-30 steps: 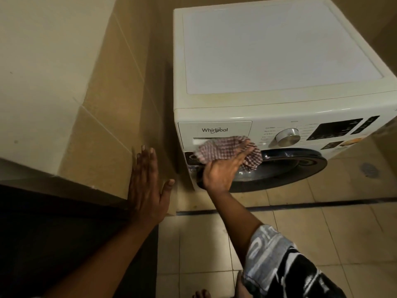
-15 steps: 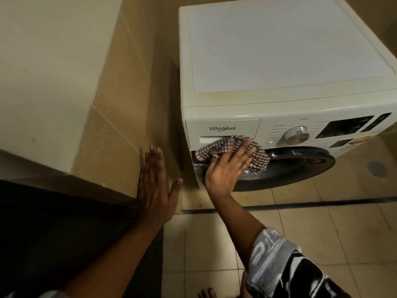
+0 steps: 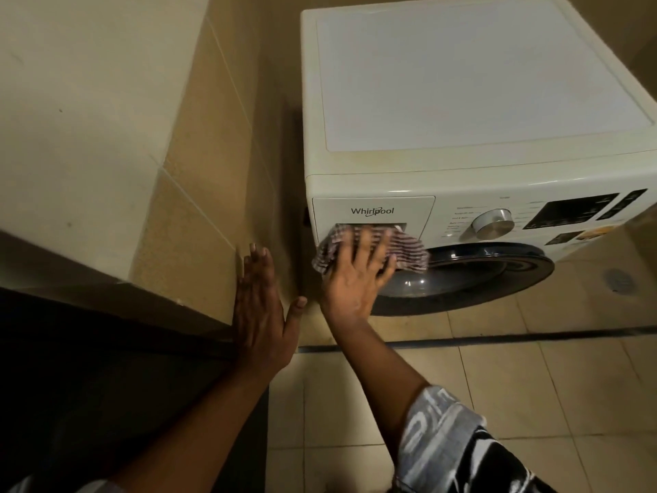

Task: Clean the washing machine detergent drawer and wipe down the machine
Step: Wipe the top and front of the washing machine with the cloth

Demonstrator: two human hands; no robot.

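Beige tiled flooring and a beige tiled wall ledge surround a white front-loading washing machine, which stands against the ledge with a narrow gap between them. At the upper left of the machine front is the white rectangular detergent drawer, seated flush in the fascia and apparently not yet pulled out. The right hand lies flat with fingers spread and presses a red-and-white checked cloth against the lower edge of the drawer front, just above the dark round door. The left hand is also flat, fingers straight, and braces against the corner of the ledge; neither hand grips anything. The step in hand appears to be wiping the drawer face. Hazards: the cloth is held by palm pressure alone, so any loss of pressure would let it drop to the floor. A stroke carried too far to the right could turn the silver round dial or reach the dark display panel, and a wet cloth would put moisture on those controls. Loose folds could catch in the drawer's handle recess. The bracing hand could slide on smooth tile if heavily loaded. Wiping the face alone leaves the drawer interior untreated.
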